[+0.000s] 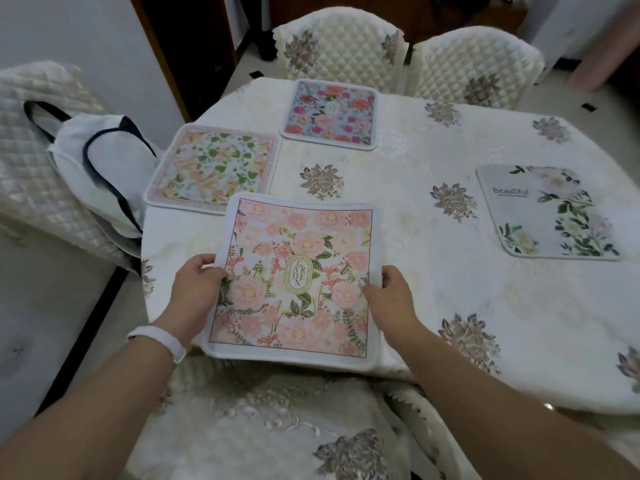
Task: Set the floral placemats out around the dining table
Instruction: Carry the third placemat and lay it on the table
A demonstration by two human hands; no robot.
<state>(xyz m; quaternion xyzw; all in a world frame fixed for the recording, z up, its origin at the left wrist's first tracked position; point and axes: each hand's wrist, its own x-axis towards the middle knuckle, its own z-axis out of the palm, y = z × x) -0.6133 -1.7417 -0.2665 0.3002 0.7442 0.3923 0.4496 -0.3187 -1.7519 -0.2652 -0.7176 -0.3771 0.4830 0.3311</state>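
Your left hand [194, 292] and right hand [389, 301] each grip a side edge of the pink Garden placemat [298, 278], fingers curled round it, holding it flat over the worktop's [433, 289] near edge.

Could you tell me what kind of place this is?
Most likely a dining room in a home: a table with an embroidered cloth, padded chairs with quilted covers drawn up to it, and a cloth bag lying on another chair.
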